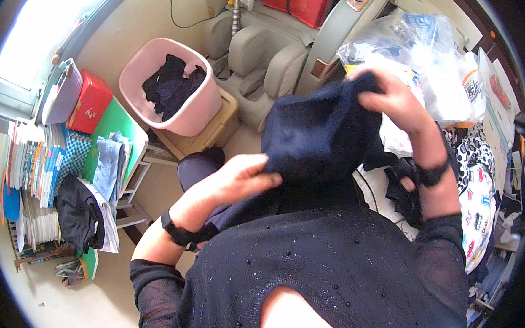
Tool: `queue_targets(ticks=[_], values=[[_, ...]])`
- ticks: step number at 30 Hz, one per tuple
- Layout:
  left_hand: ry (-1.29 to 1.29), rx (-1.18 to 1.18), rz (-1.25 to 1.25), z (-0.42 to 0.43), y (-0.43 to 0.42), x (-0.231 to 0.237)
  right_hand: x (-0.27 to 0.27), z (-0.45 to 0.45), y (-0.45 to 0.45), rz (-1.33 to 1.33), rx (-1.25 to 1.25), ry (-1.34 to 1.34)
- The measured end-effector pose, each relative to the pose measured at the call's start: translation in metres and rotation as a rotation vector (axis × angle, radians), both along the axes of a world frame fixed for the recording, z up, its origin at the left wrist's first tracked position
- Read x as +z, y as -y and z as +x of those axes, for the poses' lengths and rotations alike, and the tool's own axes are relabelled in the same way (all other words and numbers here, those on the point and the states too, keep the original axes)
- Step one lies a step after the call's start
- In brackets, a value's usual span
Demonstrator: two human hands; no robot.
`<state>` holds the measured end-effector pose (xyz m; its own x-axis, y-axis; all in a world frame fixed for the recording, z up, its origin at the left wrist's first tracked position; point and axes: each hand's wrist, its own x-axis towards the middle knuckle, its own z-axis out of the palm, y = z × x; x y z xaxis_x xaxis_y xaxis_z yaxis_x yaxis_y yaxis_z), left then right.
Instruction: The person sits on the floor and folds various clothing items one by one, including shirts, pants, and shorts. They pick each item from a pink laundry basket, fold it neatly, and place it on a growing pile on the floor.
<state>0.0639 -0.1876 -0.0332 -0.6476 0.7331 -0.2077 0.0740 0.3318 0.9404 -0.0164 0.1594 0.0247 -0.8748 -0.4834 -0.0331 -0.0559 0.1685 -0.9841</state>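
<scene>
A dark navy cloth garment point(310, 142) stretches between my two hands above my lap. My left hand point(244, 176) grips its lower left edge between thumb and fingers. At the upper right corner, my right hand point(388, 97) pinches a bunched part of the fabric. What kind of garment it is I cannot tell. Beyond it to the left, a pink plastic tub point(198, 116) holds crumpled dark clothes point(173, 86).
The tub rests on a tan storage box point(227, 117). A green-topped table point(135, 130) at the left bears folded clothes point(109, 160), books point(35, 161) and a red box point(90, 101). A grey massage chair point(285, 69) stands ahead. Plastic bags point(444, 84) and patterned fabric point(478, 211) lie at the right.
</scene>
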Motion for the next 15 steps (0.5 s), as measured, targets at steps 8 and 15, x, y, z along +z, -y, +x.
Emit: queue_targets(ticks=[8, 15], values=[[0.675, 0.331, -0.127, -0.016, 0.01, -0.107, -0.186, -0.02, 0.047, 0.902, 0.084, 0.096], [1.129, 0.451, -0.04, -0.008, 0.018, -0.162, -0.181, 0.023, 0.016, 0.314, 0.029, 0.47]])
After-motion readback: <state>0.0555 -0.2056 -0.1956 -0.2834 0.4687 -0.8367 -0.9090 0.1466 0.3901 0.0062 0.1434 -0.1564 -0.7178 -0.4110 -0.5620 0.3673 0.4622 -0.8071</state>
